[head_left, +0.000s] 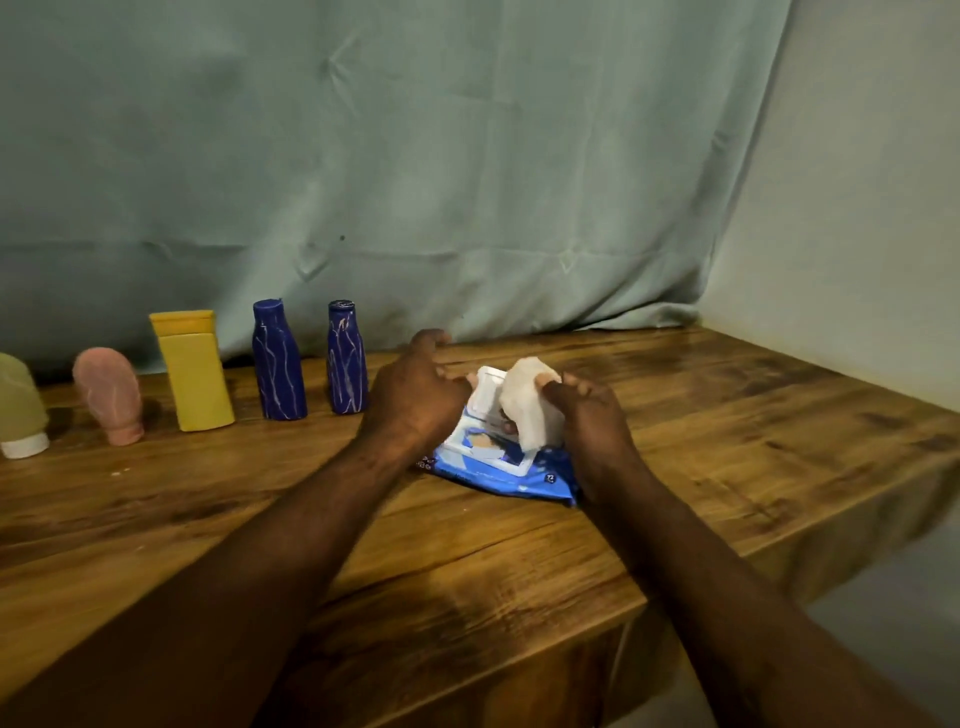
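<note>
White wipe (527, 402), pinched by the right hand (587, 415) over the blue pack (498, 467) on the worktop (260, 519), is best drawn up slowly with the pack steadied by the left hand (415, 395) (grip unclear).

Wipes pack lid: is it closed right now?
No, the white flip lid stands open, and the right hand pinches a wet wipe drawn up out of the blue wipes pack.

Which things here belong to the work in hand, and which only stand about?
In use: wipe pinched by right hand; blue wipes pack, lid open; left hand at the lid.
Idle: blue bottle, second blue bottle, yellow bottle, pink bottle, pale bottle with white cap.
</note>
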